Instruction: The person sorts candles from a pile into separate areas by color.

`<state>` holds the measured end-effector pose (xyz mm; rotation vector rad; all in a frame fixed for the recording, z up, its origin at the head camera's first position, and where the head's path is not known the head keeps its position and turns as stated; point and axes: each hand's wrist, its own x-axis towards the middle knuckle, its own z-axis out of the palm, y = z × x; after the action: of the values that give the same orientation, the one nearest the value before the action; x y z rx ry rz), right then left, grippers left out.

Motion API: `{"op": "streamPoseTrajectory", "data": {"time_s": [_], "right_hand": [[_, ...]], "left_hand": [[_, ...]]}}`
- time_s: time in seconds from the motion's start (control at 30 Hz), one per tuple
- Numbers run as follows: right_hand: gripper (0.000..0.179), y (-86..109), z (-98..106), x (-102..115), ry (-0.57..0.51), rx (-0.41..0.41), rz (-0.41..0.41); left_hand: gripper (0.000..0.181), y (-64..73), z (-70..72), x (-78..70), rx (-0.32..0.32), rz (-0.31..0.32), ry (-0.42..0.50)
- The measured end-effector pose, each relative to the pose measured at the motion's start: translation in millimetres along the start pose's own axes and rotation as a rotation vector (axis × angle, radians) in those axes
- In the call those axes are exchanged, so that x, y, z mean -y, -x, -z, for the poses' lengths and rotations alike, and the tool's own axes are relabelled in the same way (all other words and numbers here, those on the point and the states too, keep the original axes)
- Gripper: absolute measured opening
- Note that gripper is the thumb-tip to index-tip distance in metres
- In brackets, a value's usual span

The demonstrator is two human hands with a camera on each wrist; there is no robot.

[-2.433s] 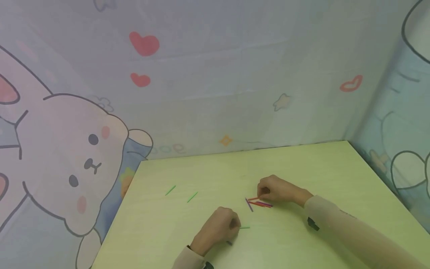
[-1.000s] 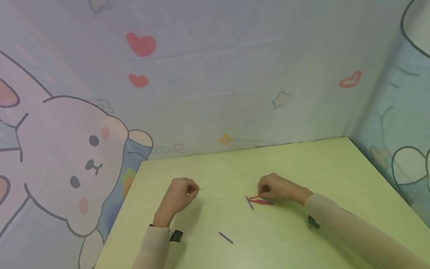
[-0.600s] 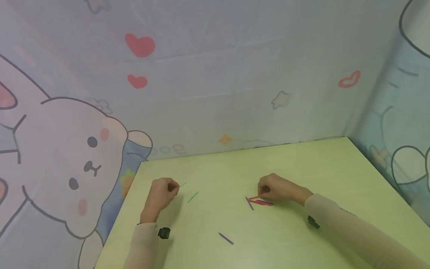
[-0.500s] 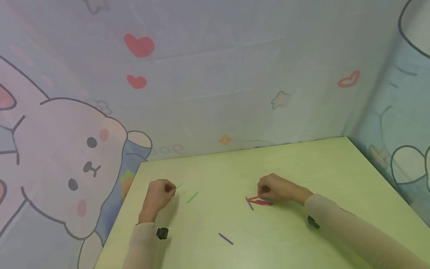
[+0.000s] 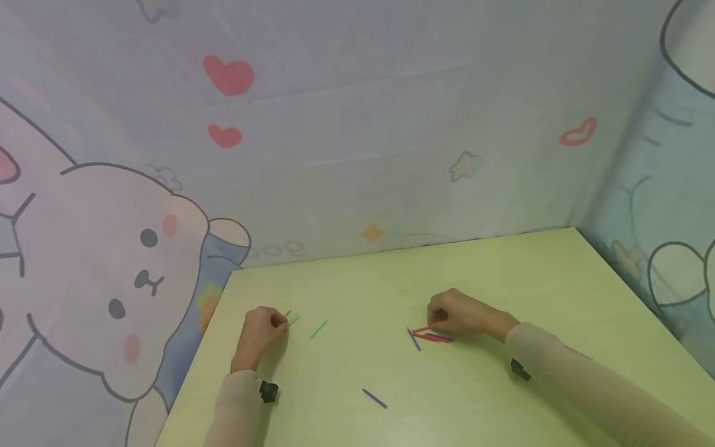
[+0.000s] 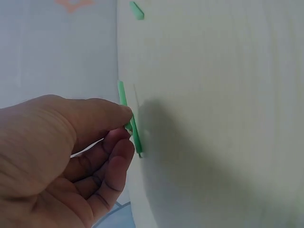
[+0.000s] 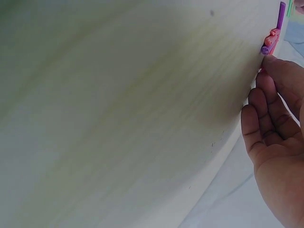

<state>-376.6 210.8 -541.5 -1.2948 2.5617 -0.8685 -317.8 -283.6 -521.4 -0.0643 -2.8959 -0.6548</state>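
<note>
My left hand (image 5: 258,334) is at the far left of the table, pinching a short thin green stick (image 6: 122,92) between thumb and finger. Its tip overlaps a second green stick (image 5: 288,313) lying there. To the right lies another green stick (image 5: 319,328). Right of the table's middle, my right hand (image 5: 460,313) pinches the end of a red stick (image 5: 421,329), its fingertips low over the table. Beside that lie more red sticks (image 5: 429,338), a purple stick (image 5: 439,337) and a slanted purple stick (image 5: 414,339) at their left ends.
A lone purple stick (image 5: 375,398) lies near the front of the pale yellow-green table (image 5: 475,397). A printed cloth backdrop (image 5: 346,186) rises along the table's back edge, and more of it hangs on both sides.
My left hand has carried a green stick from the front middle to the back left and lowered it beside another green stick. The front purple stick is uncovered. My right hand stays put.
</note>
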Motion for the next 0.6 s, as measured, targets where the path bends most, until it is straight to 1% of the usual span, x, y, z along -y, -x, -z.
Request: {"op": "streamPoseTrajectory", "data": {"time_s": [0.13, 0.27, 0.6], "right_hand": [[0.020, -0.2, -0.3, -0.8, -0.001, 0.003, -0.007], [0.019, -0.6, 0.1, 0.4, -0.004, 0.005, -0.016], [0.018, -1.1, -0.5, 1.3, -0.010, 0.009, -0.021]], "left_hand": [[0.006, 2.2, -3.2, 0.5, 0.016, 0.029, 0.021], [0.006, 4.0, -5.1, -0.1, 0.011, 0.045, 0.031], [0.007, 4.8, -9.2, -0.5, -0.005, 0.060, 0.041]]}}
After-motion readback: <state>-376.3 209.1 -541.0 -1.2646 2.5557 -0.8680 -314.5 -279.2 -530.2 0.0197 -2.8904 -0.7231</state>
